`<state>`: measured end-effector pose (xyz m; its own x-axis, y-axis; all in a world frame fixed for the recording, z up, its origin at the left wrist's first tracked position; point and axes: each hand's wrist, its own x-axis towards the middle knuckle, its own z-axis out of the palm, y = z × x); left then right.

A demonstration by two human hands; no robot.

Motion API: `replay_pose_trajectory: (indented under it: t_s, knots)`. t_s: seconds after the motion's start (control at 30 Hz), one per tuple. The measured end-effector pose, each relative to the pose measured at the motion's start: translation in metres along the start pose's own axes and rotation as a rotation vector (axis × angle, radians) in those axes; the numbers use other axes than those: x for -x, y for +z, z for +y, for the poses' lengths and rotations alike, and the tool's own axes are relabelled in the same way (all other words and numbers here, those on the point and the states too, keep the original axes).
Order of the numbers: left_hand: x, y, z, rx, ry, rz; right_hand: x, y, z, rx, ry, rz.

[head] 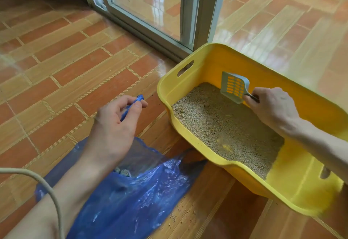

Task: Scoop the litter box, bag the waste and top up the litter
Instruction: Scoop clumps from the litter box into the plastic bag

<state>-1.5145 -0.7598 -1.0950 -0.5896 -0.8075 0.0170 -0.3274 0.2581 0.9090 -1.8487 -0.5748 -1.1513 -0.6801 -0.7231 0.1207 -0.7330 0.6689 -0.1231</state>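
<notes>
A yellow litter box (190, 80) stands on the tiled floor at the right, with tan litter (224, 125) spread over its bottom and a bare yellow patch near its close end. My right hand (273, 106) grips the handle of a grey slotted scoop (234, 87), whose blade is raised above the litter at the box's far side. A blue plastic bag (135, 195) lies on the floor to the left of the box, with some clumps visible inside. My left hand (114, 123) pinches the bag's handle and holds it up.
A sliding glass door frame (146, 29) runs across the floor behind the box. Loose litter grains (180, 218) are scattered on the tiles near the bag. A grey cable (45, 187) hangs at the lower left.
</notes>
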Motion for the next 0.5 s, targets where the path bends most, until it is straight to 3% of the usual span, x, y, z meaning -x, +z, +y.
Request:
replay_pose_trajectory:
  t_s: [0.3,0.5]
  knots:
    - [-0.001,0.003,-0.001,-0.007,-0.007,-0.009,-0.035,0.025,-0.005,0.152,-0.196,-0.019]
    - [0.001,0.004,0.003,-0.039,-0.009,-0.004,-0.037,0.039,0.000,0.041,-0.103,-0.023]
